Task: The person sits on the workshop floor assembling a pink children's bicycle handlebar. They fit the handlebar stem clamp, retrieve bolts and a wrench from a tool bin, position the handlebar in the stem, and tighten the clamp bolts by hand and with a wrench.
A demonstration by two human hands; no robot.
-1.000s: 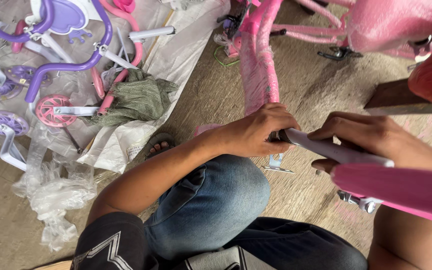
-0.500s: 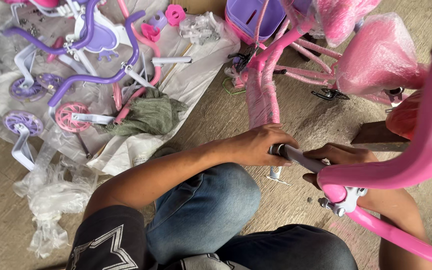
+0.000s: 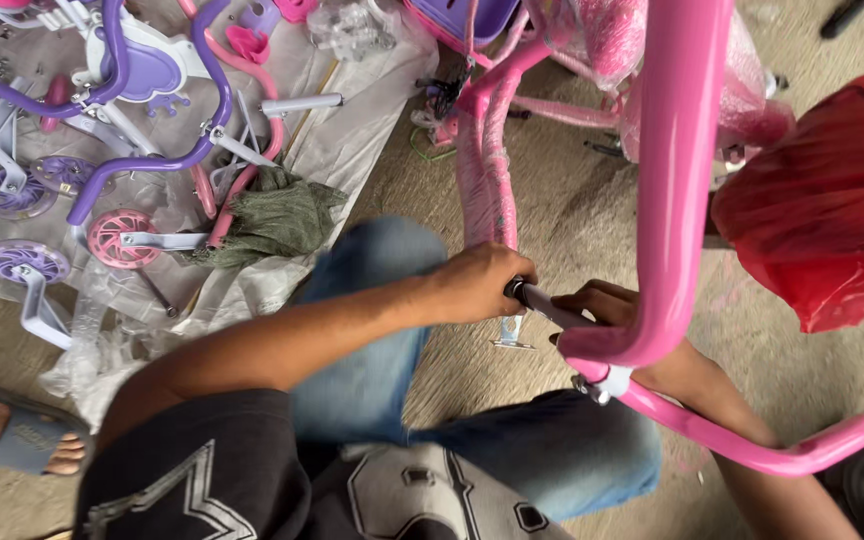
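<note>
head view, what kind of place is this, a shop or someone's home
Probably a bicycle assembly spot, shop or yard, though I can't tell which. Loose purple and pink training wheels lie on a white plastic sheet on a bare concrete floor, beside a plastic-wrapped pink child's bike frame.

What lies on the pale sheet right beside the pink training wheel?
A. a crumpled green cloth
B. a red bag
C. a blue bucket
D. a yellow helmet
A: a crumpled green cloth lies on the pale sheet just right of the pink training wheel.
</note>
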